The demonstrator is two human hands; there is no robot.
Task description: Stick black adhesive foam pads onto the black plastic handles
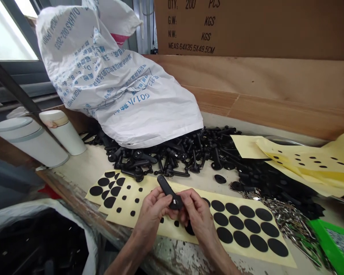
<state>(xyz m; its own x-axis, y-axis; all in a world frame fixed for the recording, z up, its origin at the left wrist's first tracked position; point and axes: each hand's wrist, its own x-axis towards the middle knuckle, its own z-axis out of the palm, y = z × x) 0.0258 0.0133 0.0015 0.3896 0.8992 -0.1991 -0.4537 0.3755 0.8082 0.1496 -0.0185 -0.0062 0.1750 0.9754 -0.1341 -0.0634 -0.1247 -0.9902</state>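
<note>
My left hand (pixel 150 210) is closed around a black plastic handle (pixel 165 186), which has a long narrow arm and a wider round end with a small shiny metal spot. At that wide end, my right hand (pixel 199 215) pinches the edge, with some fingertips hidden behind the part. Beneath both hands lie yellow backing sheets (pixel 286 260). They carry large black round pads (pixel 256 242) on the right and smaller black pads (pixel 137 200) on the left. Just beyond, a heap of similar black handles (pixel 195 164) covers the table.
A white printed sack (pixel 149 110) leans over the heap. Two white flasks (pixel 64 131) stand left. On the right are small metal parts (pixel 295 225), a green tray (pixel 326 244) and more yellow sheets (pixel 306 168). An open bag of black parts (pixel 46 236) sits lower left.
</note>
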